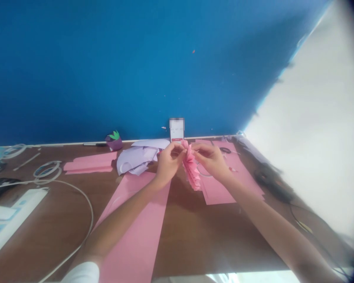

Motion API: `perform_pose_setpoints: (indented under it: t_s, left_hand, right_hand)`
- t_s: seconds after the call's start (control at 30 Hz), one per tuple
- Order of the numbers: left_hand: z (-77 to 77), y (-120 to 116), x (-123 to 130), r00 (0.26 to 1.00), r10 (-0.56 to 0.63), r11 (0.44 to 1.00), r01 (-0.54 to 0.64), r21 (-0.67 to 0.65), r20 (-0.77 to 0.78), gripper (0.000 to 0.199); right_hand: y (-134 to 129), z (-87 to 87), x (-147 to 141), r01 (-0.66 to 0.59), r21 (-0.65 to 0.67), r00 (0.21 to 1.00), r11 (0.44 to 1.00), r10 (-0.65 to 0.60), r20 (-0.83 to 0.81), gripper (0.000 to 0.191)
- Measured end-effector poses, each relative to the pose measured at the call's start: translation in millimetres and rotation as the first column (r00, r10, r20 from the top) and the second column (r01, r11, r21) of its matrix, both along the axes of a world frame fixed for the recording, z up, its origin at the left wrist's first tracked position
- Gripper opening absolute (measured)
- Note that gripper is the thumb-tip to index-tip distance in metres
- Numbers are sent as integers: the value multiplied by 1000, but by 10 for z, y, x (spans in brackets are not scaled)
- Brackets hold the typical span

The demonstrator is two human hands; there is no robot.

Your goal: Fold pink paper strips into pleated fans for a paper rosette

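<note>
Left hand (170, 159) and right hand (211, 158) pinching pleated pink paper (191, 169) between them (crumpled purple paper (137, 157) at left).

Markings inspection: no legible text found.
On the upright phone-like device (177, 135) by the blue wall (120, 70), a faint row of characters is shown on a pale screen above a red patch, too small and blurred to be read; its top is pixelated. On the white strip-shaped unit (25, 210), blue areas are seen, with no characters resolved.
</note>
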State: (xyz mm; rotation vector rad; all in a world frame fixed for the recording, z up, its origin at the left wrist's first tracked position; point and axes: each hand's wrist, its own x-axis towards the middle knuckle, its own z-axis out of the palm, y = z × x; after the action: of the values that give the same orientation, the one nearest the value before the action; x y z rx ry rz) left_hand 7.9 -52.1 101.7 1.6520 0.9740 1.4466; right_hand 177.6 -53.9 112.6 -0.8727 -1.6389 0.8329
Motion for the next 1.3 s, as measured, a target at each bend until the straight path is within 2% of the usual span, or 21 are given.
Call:
perform_pose_setpoints:
  t_s: [0.17, 0.27, 0.5, 0.77, 0.93, 1.17, 1.3]
  left_hand:
    - [12, 8, 1, 999, -14, 1000, 13, 28, 34, 23]
    - [22, -18, 6, 999, 9, 998, -7, 57, -33, 20]
    - [22, -14, -9, 993, 37, 989, -20, 148, -116, 17]
    - [-2, -9, -10, 994, -61, 994, 69, 88, -90, 21]
    - [14, -6, 0, 997, -49, 998, 52, 46, -61, 24]
    - [3, -24, 21, 995, -14, 995, 24, 95, -100, 21]
    - [0, -24, 28, 997, -23, 993, 32, 116, -79, 19]
  right_hand:
    - [5, -27, -15, 52, -53, 995, 997, -56, -79, 7]
    - [8, -16, -12, 41, -49, 997, 998, -45, -67, 6]
    - [1, 54, 15, 30, 22, 998, 999, -31, 56, 12]
    - [-17, 140, 68, -34, 62, 991, 997, 26, 129, 13]
    - [-17, 134, 71, -77, 93, 981, 993, 58, 185, 14]
    - [13, 94, 108, -60, 172, 935, 983, -5, 354, 22]
    - [1, 92, 93, -38, 214, 916, 976, -52, 399, 22]
